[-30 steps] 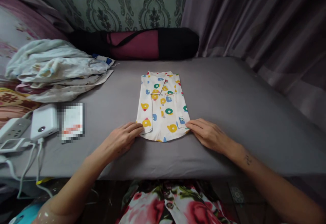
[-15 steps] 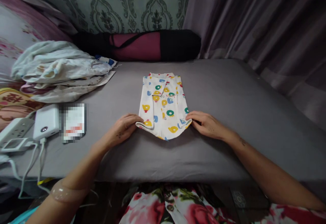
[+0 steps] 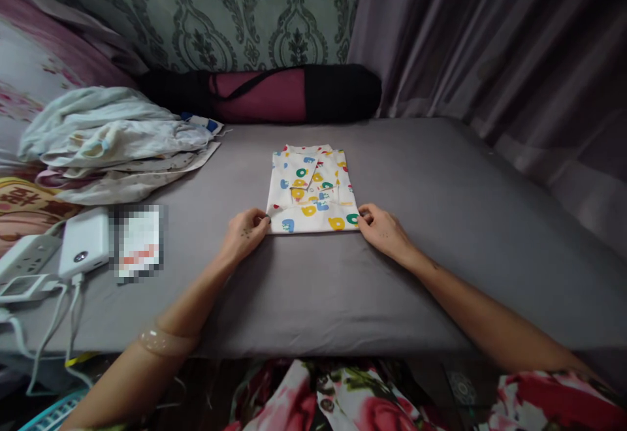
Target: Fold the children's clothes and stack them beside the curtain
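A small white shirt (image 3: 313, 212) printed with yellow, green, blue and red shapes lies folded on the grey sheet. Its sleeves are laid inward over the front, and the bottom hem is turned up, leaving a straight near edge. At the near left corner, my left hand (image 3: 246, 230) pinches the cloth between thumb and fingers. My right hand (image 3: 385, 228) grips the opposite near corner in the same way. The collar end points away from me toward the wall.
Grey sheet (image 3: 441, 222) covers the bed. A crumpled pile of clothes (image 3: 112, 137) lies at the left. Nearer are a white power bank (image 3: 84, 241), a power strip (image 3: 29, 258), white cables and a blurred packet (image 3: 140, 241). A maroon and black bag (image 3: 264, 95) lies along the wall.
The shirt's lower hem has been folded up over its front, making it shorter. Both hands have moved slightly and now hold the corners of the new fold.
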Available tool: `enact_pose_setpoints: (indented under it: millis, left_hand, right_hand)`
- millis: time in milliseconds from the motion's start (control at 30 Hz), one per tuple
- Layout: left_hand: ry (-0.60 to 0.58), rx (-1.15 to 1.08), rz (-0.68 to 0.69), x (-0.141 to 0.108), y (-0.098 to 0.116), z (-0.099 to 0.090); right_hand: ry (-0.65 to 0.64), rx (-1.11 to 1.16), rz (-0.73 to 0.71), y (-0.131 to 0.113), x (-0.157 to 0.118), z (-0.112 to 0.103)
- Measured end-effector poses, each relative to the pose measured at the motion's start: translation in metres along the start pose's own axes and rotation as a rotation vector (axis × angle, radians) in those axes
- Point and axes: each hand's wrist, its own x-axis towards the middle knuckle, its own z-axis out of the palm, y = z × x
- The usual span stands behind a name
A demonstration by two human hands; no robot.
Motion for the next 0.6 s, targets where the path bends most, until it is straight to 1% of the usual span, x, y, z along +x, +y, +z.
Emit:
enact_pose_setpoints:
  millis: [167,300,433,467,533,600]
  left_hand:
    - [0.008,-0.004,0.006,-0.003,0.002,0.002]
    - [0.031,0.02,0.058,-0.007,0.0,0.004]
    - [0.029,0.101,0.113,-0.009,-0.005,0.007]
    - [0.045,0.132,0.145,-0.009,-0.006,0.007]
    - [0.117,0.197,0.248,-0.008,-0.008,0.007]
    - [0.189,0.246,0.38,-0.008,-0.006,0.007]
  right_hand:
    - [0.035,-0.086,-0.07,-0.002,-0.005,0.0]
    - [0.007,-0.21,-0.167,-0.003,-0.008,0.001]
    - [-0.055,-0.274,-0.161,-0.001,-0.009,0.0]
    - [-0.074,-0.284,-0.166,-0.001,-0.009,-0.001]
    - [-0.091,-0.302,-0.198,-0.003,-0.009,-0.006]
    - [-0.077,-0.322,-0.288,-0.008,-0.007,-0.01]
